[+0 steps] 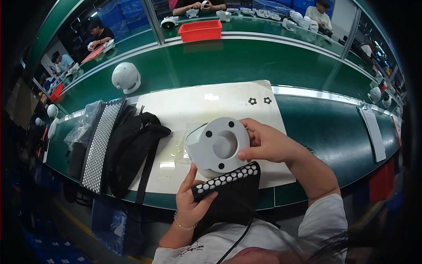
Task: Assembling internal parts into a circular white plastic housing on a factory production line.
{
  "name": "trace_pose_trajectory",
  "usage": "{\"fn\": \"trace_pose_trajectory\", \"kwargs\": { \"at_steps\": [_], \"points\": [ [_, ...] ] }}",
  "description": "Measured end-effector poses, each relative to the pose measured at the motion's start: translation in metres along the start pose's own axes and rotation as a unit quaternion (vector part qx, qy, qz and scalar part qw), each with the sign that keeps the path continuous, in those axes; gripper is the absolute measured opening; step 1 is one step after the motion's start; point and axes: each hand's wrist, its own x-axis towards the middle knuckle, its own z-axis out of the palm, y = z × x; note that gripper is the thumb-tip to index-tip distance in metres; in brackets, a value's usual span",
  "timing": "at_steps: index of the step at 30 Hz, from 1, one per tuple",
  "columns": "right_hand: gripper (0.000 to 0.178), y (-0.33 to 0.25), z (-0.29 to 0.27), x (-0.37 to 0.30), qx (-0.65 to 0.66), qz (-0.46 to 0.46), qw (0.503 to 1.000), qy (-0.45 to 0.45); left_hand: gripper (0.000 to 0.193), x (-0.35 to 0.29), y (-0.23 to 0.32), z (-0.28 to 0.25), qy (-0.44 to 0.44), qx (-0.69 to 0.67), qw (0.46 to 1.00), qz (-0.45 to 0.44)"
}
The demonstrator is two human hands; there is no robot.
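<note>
A white rounded housing (206, 152) is tilted up in front of me, showing a ring-shaped face with a round hollow and three black round pads. My right hand (266, 143) grips its right edge, thumb on the face and fingers around the side. In my left hand (192, 198), a black strip with rows of white round spots (226, 179) is pinched between thumb and fingers, just below the housing. The left index finger reaches up by the housing's lower left edge; whether it touches is unclear. Clear plastic film (187, 143) shows behind the housing.
A cream mat (162, 176) covers the middle of the green bench. On the left lie a black bag (134, 145), a longer spotted strip (100, 149) and clear plastic (83, 125). Beyond are a white round device (126, 78) and a red bin (200, 31). Papers (372, 134) hang right.
</note>
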Motion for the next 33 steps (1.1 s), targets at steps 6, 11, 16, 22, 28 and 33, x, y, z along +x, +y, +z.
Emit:
{"fn": "trace_pose_trajectory", "kwargs": {
  "at_steps": [6,11,16,22,28,33],
  "points": [
    [0.059,0.003,-0.001,0.004,0.035,-0.059,0.998,0.009,0.022,-0.006,-0.001,0.0,-0.005,-0.052,0.997,-0.053],
    [0.053,-0.017,-0.032,0.001,0.028,-0.136,0.983,0.118,0.024,-0.001,0.003,0.002,-0.02,-0.075,0.996,-0.041],
    [0.037,0.018,-0.093,0.038,-0.505,-0.234,0.684,0.471,0.024,0.001,0.005,0.0,-0.021,-0.096,0.993,-0.063],
    [0.023,0.073,-0.202,0.062,-0.719,-0.111,0.439,0.528,0.026,-0.001,0.007,0.0,-0.02,-0.075,0.996,-0.051],
    [0.023,0.08,-0.217,0.069,-0.635,0.041,0.6,0.484,0.045,-0.001,0.01,0.003,-0.007,-0.085,0.993,-0.077],
    [0.019,0.107,-0.231,0.067,-0.626,-0.168,0.603,0.464,0.047,0.004,0.014,0.008,-0.006,-0.052,0.998,-0.046]
  ]
}}
